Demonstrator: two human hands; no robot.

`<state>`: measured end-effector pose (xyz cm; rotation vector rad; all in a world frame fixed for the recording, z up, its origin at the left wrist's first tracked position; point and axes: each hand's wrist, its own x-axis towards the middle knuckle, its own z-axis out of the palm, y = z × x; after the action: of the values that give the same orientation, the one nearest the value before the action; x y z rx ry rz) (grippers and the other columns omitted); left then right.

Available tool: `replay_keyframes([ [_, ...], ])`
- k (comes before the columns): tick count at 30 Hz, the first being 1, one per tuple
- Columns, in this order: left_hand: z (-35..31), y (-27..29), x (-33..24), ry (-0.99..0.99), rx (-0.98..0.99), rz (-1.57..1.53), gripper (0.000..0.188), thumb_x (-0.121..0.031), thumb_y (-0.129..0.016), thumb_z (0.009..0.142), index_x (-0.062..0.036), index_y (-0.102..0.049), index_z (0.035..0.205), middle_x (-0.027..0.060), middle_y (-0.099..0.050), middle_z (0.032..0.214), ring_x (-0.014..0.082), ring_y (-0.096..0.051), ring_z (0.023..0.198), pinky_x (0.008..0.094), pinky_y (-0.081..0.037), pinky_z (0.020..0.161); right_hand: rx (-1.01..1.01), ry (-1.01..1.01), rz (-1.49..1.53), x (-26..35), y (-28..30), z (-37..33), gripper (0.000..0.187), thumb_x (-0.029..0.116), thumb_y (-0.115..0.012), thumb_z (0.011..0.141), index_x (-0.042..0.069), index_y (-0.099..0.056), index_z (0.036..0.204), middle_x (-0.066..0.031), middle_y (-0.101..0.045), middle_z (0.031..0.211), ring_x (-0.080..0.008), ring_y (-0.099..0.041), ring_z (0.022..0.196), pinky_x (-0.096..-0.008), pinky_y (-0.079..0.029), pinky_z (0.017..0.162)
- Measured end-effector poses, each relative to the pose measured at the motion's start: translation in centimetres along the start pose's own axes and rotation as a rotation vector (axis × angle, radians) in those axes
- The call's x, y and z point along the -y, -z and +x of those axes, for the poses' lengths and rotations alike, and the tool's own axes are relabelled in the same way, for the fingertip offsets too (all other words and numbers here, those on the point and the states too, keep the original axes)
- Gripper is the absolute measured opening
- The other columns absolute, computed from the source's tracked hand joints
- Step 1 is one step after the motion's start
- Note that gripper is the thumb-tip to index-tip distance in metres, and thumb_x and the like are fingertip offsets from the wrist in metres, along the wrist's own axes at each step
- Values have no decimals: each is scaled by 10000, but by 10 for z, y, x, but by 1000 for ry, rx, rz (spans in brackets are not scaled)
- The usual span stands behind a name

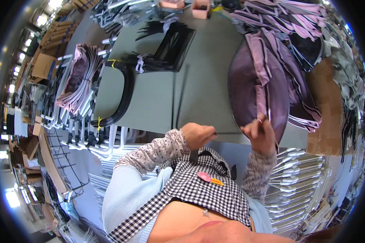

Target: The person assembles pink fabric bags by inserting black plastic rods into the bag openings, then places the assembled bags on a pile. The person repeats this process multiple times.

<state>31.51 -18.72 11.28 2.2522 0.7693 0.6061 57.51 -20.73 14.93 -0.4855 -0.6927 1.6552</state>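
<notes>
My left hand (198,135) is closed in a pinch at the table's near edge, on what looks like a thin black strip (229,133). From there the strip runs right toward the fabric. My right hand (260,135) is closed on the pink-banded edge of a purple fabric panel (241,85). The panel is rounded with dark piping, and a pink band (257,60) runs down it to my fingers. What lies beneath my right fingers is hidden. Two thin dark lines, apparently more black strip (182,95), lie on the table left of the panel.
On the green-grey table (211,48) lie tied black strips (168,52) and a curved black bundle (127,93) with yellow ties. Purple fabric pieces (280,16) pile at the far right; another stack (81,79) hangs left on white metal frames (115,141). Cardboard (326,109) stands right.
</notes>
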Motion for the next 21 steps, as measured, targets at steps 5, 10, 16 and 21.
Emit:
replay_keyframes([
  [5,-36,7,143,138,-69,263,178,-223,-598,903,-71,-526,846,112,-613,722,309,-625,626,409,-497,518,-663,-392,-472,-130,67,109,381,272,-592,947,95,-507,1274,-72,-648,888,-212,-678,820,-370,-570,706],
  [10,-61,-37,233,374,104,451,182,-289,-586,897,-106,-584,886,103,-617,688,331,-635,637,440,-520,554,-569,-233,-1374,-199,140,103,522,298,-661,880,48,-516,1314,-133,-591,1149,-259,-604,1034,-376,-501,867],
  [16,-61,-15,244,529,106,387,279,-346,-625,874,-91,-653,986,137,-629,1009,324,-619,951,477,-532,732,-732,-28,-1636,-115,130,79,381,233,-679,838,61,-617,1173,-145,-610,1157,-291,-568,1077,-393,-452,934],
  [21,-82,34,251,585,-310,478,299,-278,-636,874,-96,-617,1110,137,-589,1106,338,-563,1048,433,-487,881,-989,218,-2135,-63,227,20,418,196,-728,765,54,-614,1141,-145,-613,1165,-355,-557,1080,-443,-444,947],
])
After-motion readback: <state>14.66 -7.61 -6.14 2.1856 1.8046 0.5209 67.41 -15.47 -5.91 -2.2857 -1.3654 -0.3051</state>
